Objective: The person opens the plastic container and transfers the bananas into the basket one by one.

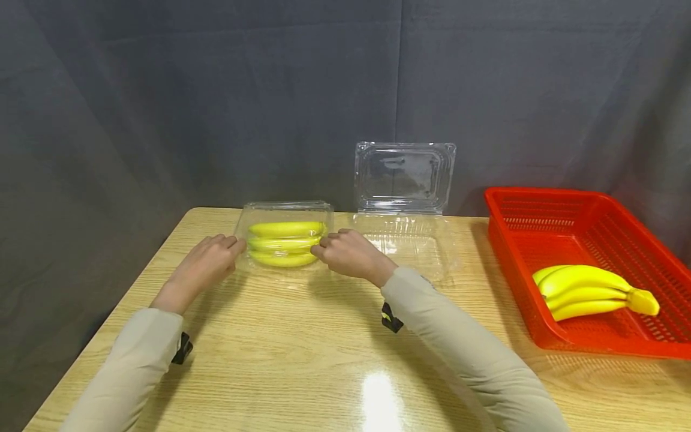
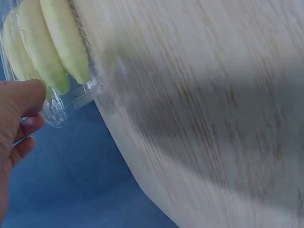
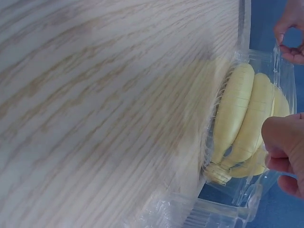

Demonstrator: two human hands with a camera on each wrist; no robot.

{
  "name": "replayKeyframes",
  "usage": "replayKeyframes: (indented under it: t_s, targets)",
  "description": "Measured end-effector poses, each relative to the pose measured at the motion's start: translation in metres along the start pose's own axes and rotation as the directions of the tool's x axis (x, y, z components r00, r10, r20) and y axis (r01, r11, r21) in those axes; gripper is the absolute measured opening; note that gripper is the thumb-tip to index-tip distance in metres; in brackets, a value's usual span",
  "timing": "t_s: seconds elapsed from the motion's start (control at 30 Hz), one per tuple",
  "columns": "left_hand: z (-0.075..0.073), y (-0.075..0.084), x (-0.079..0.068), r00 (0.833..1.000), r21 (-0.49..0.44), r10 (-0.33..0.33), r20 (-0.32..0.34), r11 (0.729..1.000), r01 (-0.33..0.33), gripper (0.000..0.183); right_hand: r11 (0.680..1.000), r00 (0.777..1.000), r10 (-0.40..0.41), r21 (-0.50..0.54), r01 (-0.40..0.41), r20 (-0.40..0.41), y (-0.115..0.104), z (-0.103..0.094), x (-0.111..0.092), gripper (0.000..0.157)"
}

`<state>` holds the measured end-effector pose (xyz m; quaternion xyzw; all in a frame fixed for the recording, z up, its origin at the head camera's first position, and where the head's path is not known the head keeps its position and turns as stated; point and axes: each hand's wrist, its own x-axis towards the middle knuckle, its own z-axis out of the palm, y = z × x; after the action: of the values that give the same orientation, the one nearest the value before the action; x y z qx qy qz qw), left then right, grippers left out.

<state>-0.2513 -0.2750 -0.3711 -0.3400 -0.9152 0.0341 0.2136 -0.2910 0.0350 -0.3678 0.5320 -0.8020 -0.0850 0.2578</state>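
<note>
At the back left of the table stands a clear plastic clamshell container (image 1: 286,207) with a bunch of yellow bananas (image 1: 286,244) inside. My left hand (image 1: 213,258) pinches the container's left edge between thumb and fingers. At its right edge, my right hand (image 1: 351,255) grips the plastic with curled fingers. The right wrist view shows the lid low over the bananas (image 3: 232,111), which lie side by side with their stem end toward the right hand (image 3: 289,147). In the left wrist view, the left thumb overlaps the banana tips (image 2: 57,80).
Right of it, a second clear container (image 1: 405,177) has its lid standing upright. A red plastic basket (image 1: 513,270) at the right holds another bunch of bananas (image 1: 588,291). A dark grey curtain (image 1: 270,108) hangs behind the wooden table (image 1: 281,360).
</note>
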Motion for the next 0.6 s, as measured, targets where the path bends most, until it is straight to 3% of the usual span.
replayKeyframes:
  t_s: [0.27, 0.6]
  targets:
    - [0.0002, 0.001, -0.0011, 0.999, 0.072, 0.013, 0.051, 0.997, -0.017, 0.038, 1.0, 1.0, -0.014, 0.011, 0.013, 0.028, -0.0014, -0.0004, 0.0037, 0.015]
    - [-0.0008, 0.0021, 0.001, 1.0, 0.069, 0.027, -0.004, 0.997, -0.026, 0.027, 0.999, 0.999, 0.012, 0.029, -0.013, 0.053, -0.0053, 0.0016, 0.0033, 0.015]
